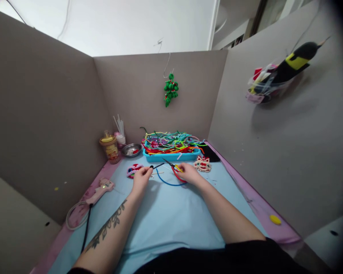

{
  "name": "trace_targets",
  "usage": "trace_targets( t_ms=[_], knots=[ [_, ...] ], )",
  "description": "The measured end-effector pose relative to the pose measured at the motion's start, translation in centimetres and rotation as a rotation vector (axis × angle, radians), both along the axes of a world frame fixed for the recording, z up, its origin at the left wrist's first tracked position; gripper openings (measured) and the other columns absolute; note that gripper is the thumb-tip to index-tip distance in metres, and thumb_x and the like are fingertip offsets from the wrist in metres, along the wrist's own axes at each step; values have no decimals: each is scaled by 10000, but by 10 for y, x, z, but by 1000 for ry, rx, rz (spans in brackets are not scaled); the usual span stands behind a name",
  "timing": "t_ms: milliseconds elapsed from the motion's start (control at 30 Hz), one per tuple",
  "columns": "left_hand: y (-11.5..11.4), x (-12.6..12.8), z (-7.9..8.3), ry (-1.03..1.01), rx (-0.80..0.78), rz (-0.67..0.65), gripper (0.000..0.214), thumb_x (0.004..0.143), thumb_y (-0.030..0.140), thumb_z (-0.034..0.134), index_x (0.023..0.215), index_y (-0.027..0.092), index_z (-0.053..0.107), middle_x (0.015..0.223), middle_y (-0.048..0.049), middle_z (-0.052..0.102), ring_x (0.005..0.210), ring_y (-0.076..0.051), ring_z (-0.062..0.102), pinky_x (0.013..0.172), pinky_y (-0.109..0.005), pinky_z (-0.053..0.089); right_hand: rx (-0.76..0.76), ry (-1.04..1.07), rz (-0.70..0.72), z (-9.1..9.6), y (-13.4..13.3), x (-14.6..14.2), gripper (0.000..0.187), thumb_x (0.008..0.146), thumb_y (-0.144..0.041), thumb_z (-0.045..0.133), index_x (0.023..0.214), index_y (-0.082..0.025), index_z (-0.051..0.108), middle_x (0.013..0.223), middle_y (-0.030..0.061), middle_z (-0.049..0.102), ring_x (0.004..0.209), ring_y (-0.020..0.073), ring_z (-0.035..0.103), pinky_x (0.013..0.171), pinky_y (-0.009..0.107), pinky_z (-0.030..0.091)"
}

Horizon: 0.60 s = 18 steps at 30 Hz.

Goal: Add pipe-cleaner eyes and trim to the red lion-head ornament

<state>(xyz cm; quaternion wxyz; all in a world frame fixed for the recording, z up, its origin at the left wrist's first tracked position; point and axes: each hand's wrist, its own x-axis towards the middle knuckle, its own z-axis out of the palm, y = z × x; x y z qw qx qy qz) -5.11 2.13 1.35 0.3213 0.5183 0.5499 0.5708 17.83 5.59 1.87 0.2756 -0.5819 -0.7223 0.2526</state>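
Observation:
My left hand is closed in a pinch on a thin black pipe cleaner that points to the right. My right hand grips red-handled scissors, whose blades point left toward the black piece. A blue pipe cleaner lies curved on the light blue mat between my hands. A small red and pink craft piece lies just left of my left hand.
A blue tray heaped with several coloured pipe cleaners stands at the back. Beside it are a metal bowl, a yellow-lidded cup and a white-red craft figure. A pink glue gun lies left. Grey cardboard walls enclose the desk.

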Motion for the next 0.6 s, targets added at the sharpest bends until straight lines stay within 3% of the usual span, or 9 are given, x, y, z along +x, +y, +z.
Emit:
trace_targets(
  t_ms=[133,233,467,600],
  knots=[
    [5,-8,-5,-179,65,105,378,635,516,660,728,152,621,621,15,558,583,-117,482,574,-227,356,-409,525,141,0,-19,-25,155,682,-286,616,715,-178,508,592,2,582,505,117,539,432,200,351],
    [6,-11,-5,-233,63,140,396,635,524,667,744,147,618,621,13,565,577,-112,487,563,-223,359,-582,690,269,3,-38,-43,217,696,-356,608,693,-192,465,570,-10,547,469,107,523,395,192,342],
    [1,-8,-1,-153,110,145,349,697,488,639,733,143,608,619,11,543,587,-109,470,566,-221,355,-604,676,346,8,-65,-59,259,685,-376,627,700,-196,441,580,-31,484,542,112,535,375,162,324],
    [-3,-3,2,-83,133,128,336,720,483,615,728,146,609,629,8,538,599,-117,468,577,-230,355,-552,675,415,0,-63,-61,404,707,-552,608,689,-188,432,556,-42,464,470,76,478,389,164,325]
  ],
)
